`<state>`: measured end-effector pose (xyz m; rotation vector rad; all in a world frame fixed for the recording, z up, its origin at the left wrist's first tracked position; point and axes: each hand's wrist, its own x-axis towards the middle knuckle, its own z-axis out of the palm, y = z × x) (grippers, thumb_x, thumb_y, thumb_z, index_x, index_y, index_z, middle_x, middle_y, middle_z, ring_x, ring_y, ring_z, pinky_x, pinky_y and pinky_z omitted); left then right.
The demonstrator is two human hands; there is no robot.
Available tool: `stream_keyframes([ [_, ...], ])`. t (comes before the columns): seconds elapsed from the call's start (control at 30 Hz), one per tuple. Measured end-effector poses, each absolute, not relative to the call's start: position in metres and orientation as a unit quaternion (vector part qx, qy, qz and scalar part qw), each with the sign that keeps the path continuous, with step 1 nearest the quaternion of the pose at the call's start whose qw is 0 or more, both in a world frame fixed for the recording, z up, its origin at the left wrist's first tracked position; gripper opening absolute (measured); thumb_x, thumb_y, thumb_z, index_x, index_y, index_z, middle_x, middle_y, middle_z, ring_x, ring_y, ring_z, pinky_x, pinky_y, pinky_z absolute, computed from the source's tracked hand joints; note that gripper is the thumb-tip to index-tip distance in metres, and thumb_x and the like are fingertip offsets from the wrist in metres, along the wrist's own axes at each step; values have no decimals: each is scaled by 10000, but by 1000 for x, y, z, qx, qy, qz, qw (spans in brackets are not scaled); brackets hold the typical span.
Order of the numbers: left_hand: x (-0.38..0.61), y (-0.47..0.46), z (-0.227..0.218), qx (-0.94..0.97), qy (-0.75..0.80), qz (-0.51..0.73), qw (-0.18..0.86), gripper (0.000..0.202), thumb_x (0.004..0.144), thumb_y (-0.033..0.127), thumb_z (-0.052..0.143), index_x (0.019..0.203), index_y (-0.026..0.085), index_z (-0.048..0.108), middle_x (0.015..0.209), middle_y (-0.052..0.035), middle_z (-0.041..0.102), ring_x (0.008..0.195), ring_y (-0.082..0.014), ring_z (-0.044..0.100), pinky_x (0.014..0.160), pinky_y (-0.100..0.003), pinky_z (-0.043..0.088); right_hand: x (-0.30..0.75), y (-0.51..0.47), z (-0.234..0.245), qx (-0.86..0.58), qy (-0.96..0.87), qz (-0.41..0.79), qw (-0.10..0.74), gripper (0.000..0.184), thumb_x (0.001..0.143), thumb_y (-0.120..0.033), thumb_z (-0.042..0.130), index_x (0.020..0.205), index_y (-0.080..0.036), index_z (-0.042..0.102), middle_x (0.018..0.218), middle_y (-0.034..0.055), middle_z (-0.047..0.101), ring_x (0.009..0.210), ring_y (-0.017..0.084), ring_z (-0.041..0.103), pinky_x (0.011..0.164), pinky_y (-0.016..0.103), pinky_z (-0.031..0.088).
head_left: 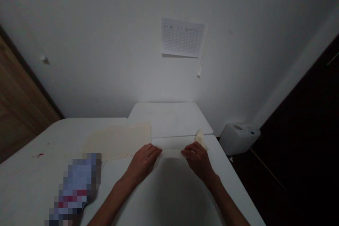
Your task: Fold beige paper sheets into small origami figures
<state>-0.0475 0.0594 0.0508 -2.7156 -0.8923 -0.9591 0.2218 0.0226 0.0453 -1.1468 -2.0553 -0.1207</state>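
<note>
A pale, thin strip (172, 153) of cloth or paper stretches between my two hands above the white table. My left hand (143, 160) pinches its left end, fingers closed. At the opposite end, the closed fingers of my right hand (197, 157) grip the strip. Left of my left hand, a flat beige sheet (124, 139) lies across the tabletop. A small beige scrap (200, 137) sits just beyond my right hand. Whether the strip is folded over cannot be made out.
White tables (169, 118) stand together against the wall. A pixelated blue shape with a red band (76, 183) covers part of the left side. On the floor at right is a white plastic canister (239, 137). A printed sheet (182, 39) hangs on the wall.
</note>
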Motion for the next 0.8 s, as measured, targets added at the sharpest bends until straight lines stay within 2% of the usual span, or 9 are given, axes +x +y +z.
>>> stream_keyframes([
  [0.1,-46,46,22,-906,-300,-277,109,302,833,17,475,1059,152,621,950,-92,677,891,-227,601,798,-372,517,221,11,23,-463,-822,-71,323,213,808,-47,596,908,-215,684,882,46,669,851,198,533,780,321,431],
  [0.2,-46,33,-10,-914,-307,-245,100,345,795,-12,483,1047,172,630,983,-77,680,935,-235,612,828,-377,524,221,0,0,-462,-838,-39,287,171,825,-70,611,863,-217,690,860,30,689,828,183,551,758,295,441],
  [0.27,-47,25,-22,-915,-323,-229,73,334,803,-6,487,1022,193,641,994,-69,681,941,-238,619,832,-375,525,222,-8,-8,-471,-839,0,273,196,839,-68,601,900,-229,696,898,20,702,848,176,562,767,278,452],
  [0.43,-52,13,-15,-903,-362,-229,-36,237,893,100,447,970,210,643,944,-72,667,869,-217,627,768,-331,528,227,-23,-9,-501,-819,68,272,270,893,-93,520,1008,-262,695,1042,19,704,895,193,577,795,306,471],
  [0.6,-53,10,-4,-876,-385,-269,-110,205,945,233,438,1007,212,633,942,-68,670,877,-196,634,785,-305,519,231,-27,-9,-536,-779,110,306,218,918,-193,515,1008,-249,705,891,37,712,814,191,595,726,294,482],
  [0.8,-39,20,-5,-849,-458,-245,-99,238,940,357,471,1032,210,634,1021,-69,690,930,-225,651,837,-350,503,232,-15,-15,-596,-706,154,350,259,886,-292,571,1116,-214,661,840,44,679,746,178,632,731,287,491],
])
